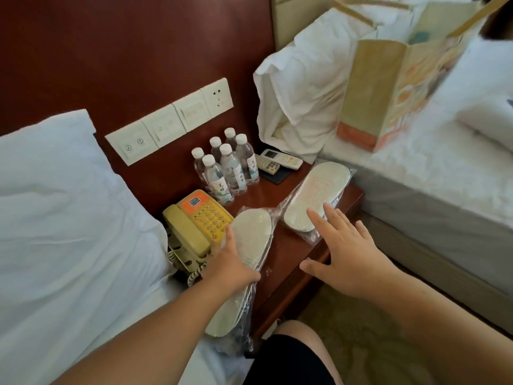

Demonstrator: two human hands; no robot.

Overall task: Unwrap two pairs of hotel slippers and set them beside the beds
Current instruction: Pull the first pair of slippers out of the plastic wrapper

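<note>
Two pairs of white slippers, each sealed in clear plastic, lie on a dark wooden nightstand between two beds. The left wrapped pair hangs over the nightstand's front left edge, and my left hand grips its middle from the left side. The right wrapped pair lies flat at the right side of the top. My right hand hovers with fingers spread over that pair's near end; its fingertips are at the plastic, and I cannot tell if they touch.
A yellow telephone stands left of the slippers, several water bottles and remote controls behind them. A white bed lies left. The right bed carries a paper bag and pillow. Carpet shows below.
</note>
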